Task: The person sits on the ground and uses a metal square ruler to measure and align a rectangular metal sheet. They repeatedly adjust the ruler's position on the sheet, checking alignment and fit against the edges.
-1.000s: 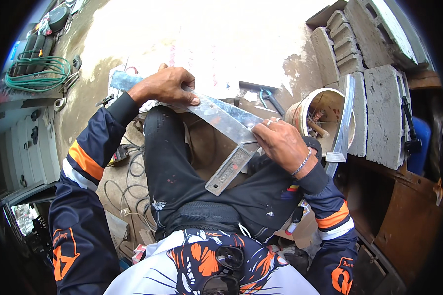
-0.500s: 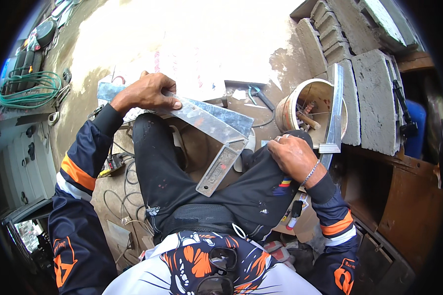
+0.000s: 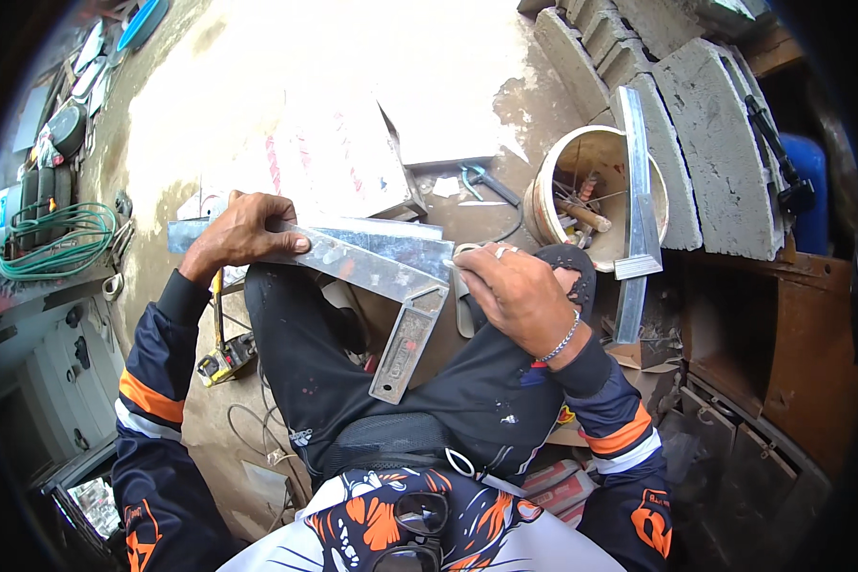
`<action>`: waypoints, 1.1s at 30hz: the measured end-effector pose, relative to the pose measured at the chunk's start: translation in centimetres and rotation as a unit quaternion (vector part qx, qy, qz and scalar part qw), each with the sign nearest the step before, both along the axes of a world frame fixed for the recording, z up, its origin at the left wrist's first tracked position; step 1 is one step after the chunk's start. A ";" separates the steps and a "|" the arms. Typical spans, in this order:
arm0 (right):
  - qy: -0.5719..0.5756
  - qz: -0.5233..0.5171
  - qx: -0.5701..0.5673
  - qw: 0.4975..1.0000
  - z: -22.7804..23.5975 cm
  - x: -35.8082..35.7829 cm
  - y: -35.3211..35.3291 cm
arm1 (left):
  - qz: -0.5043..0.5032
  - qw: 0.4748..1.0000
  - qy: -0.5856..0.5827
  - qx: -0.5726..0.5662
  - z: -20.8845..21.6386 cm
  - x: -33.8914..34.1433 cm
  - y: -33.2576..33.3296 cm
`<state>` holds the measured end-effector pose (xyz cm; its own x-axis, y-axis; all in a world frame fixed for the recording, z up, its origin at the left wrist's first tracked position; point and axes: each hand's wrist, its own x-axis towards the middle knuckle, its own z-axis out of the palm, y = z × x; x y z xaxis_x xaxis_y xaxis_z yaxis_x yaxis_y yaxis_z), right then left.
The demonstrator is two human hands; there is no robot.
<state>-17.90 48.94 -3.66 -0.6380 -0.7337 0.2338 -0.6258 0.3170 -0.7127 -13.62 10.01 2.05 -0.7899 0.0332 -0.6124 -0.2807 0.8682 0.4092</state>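
Note:
My left hand [image 3: 251, 229] pinches the blade of a metal try square [image 3: 353, 267] with thumb and fingers, over my left thigh. The square's cast handle [image 3: 405, 353] points down toward my lap. Under the blade lies a shiny metal strip [image 3: 427, 255], its left end sticking out past my left wrist. Close to the strip's right end, my right hand [image 3: 517, 297] is closed, thumb against fingers. Whatever is between those fingertips is too small to make out.
A bucket [image 3: 545, 195] holding scraps stands to the right, with bent metal pieces [image 3: 639, 191] against it. Concrete blocks [image 3: 725, 143] rise behind. Pliers [image 3: 469, 181] lie ahead. A yellow-and-black tape measure [image 3: 221, 362] and a coiled green hose [image 3: 57, 243] are at left.
My right hand has moved left from my right knee to the strip's end. The square and strip have shifted slightly left, still held by my left hand.

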 end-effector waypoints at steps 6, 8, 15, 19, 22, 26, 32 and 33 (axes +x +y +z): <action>0.077 0.054 0.012 0.996 0.5 -0.1 -3.2 | -0.032 0.998 0.045 -0.001 0.0 0.2 0.0; 0.070 0.082 0.032 0.994 0.7 -0.2 -3.8 | -0.036 0.998 0.048 -0.004 0.1 0.2 0.0; 0.096 0.113 0.042 0.988 1.3 -0.2 -4.4 | -0.044 0.998 0.051 -0.006 -0.2 0.0 -0.2; 0.115 0.135 0.065 0.982 1.8 -0.4 -4.0 | -0.035 0.999 0.026 -0.019 0.0 -0.1 -0.3; 0.133 0.142 0.085 0.977 2.3 -0.4 -2.6 | -0.020 1.000 0.006 -0.014 0.2 -0.3 -0.1; 0.143 0.149 0.165 0.964 2.0 0.3 1.1 | -0.035 0.998 0.051 0.006 -0.1 0.1 -0.5; 0.036 0.066 0.193 0.978 3.4 1.6 4.7 | 0.014 0.999 0.024 0.033 0.3 -0.4 -0.6; 0.006 0.035 0.176 0.984 3.4 1.9 4.8 | 0.038 0.998 0.008 0.045 0.0 -0.1 -0.8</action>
<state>-16.02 53.69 -0.23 -0.5811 -0.8131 -0.0357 -0.6625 0.4980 -0.5595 -13.73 9.22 2.06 -0.8023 0.0269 -0.5963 -0.3376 0.8034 0.4904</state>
